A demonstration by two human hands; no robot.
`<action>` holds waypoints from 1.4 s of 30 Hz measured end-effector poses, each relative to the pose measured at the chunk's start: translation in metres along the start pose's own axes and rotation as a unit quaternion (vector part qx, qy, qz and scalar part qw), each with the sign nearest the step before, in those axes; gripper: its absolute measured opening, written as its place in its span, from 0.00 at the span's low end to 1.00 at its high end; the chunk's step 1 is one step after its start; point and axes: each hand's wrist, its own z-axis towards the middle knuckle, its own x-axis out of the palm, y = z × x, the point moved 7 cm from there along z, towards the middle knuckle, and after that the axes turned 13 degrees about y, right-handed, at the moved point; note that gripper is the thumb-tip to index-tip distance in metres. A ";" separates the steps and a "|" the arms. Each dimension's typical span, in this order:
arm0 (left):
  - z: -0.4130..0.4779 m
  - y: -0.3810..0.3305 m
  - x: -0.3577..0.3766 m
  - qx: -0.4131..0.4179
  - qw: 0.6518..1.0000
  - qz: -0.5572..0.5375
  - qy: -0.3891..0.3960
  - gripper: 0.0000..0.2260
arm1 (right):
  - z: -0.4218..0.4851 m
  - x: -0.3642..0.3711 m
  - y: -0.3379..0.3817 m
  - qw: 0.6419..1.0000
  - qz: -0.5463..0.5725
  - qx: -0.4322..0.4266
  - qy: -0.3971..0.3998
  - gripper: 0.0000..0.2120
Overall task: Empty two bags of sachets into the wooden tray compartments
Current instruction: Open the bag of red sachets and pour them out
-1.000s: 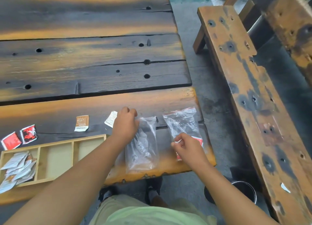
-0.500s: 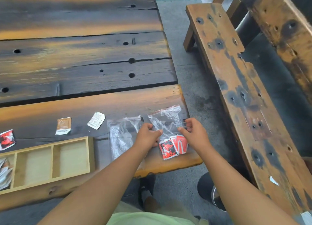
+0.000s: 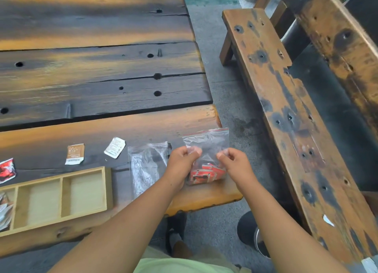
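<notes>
A clear zip bag (image 3: 206, 143) holding red sachets (image 3: 206, 173) stands lifted over the table's near right corner. My left hand (image 3: 182, 162) pinches its left side and my right hand (image 3: 235, 162) pinches its right side. A second clear bag (image 3: 147, 164) lies flat just left of it and looks empty. The wooden tray (image 3: 63, 215) sits at the front left; its left compartment holds white sachets (image 3: 4, 209), the two right compartments hold nothing.
Loose sachets lie on the table: a brown one (image 3: 74, 154), a white one (image 3: 115, 147) and a red one (image 3: 7, 169). A worn wooden bench (image 3: 286, 113) runs along the right. A metal bin (image 3: 259, 242) stands on the floor below.
My left hand left the flat bag and joined my right hand on the bag of red sachets. Both hands raised that bag off the table. The view shifted right.
</notes>
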 end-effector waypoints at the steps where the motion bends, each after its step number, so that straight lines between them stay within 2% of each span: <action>1: -0.004 -0.005 -0.003 0.011 1.000 -0.011 -0.002 0.11 | -0.001 0.003 0.008 1.000 0.010 -0.011 0.007 0.12; 8: -0.054 -0.056 -0.036 0.077 0.994 -0.070 -0.013 0.09 | -0.008 0.042 0.073 0.994 0.049 -0.067 0.072 0.12; 14: -0.111 -0.085 -0.098 0.118 0.986 -0.113 -0.019 0.09 | -0.025 0.114 0.120 0.983 0.035 -0.077 0.160 0.09; 18: -0.148 -0.090 -0.139 0.131 0.985 -0.113 -0.009 0.10 | -0.036 0.164 0.138 0.979 0.008 -0.080 0.189 0.07; 21: -0.171 -0.087 -0.174 0.147 0.985 -0.084 -0.043 0.11 | -0.039 0.200 0.145 0.980 -0.018 -0.068 0.187 0.06; 23: -0.186 -0.087 -0.194 0.155 0.984 -0.050 -0.070 0.12 | -0.040 0.219 0.151 0.984 -0.032 -0.061 0.164 0.09; 25: -0.201 -0.087 -0.212 0.166 0.982 -0.017 -0.091 0.14 | -0.046 0.239 0.161 0.987 -0.042 -0.060 0.145 0.08; 27: -0.215 -0.087 -0.227 0.177 0.977 0.034 -0.110 0.17 | -0.054 0.262 0.173 0.985 -0.025 -0.050 0.163 0.08; 32: -0.234 -0.089 -0.257 0.205 0.943 0.207 -0.159 0.22 | -0.072 0.322 0.198 0.972 0.047 0.026 0.231 0.18; 35: -0.235 -0.083 -0.263 0.208 0.923 0.288 -0.148 0.24 | -0.074 0.342 0.203 0.968 0.019 0.059 0.242 0.22; 38: -0.235 -0.076 -0.267 0.194 0.907 0.344 -0.144 0.26 | -0.072 0.352 0.203 0.967 -0.037 0.071 0.241 0.16; 40: -0.234 -0.071 -0.269 0.186 0.911 0.344 -0.131 0.27 | -0.073 0.353 0.200 0.967 -0.053 0.082 0.237 0.08; 42: -0.230 -0.064 -0.274 0.180 0.919 0.331 -0.119 0.28 | -0.073 0.351 0.198 0.967 -0.044 0.090 0.234 0.05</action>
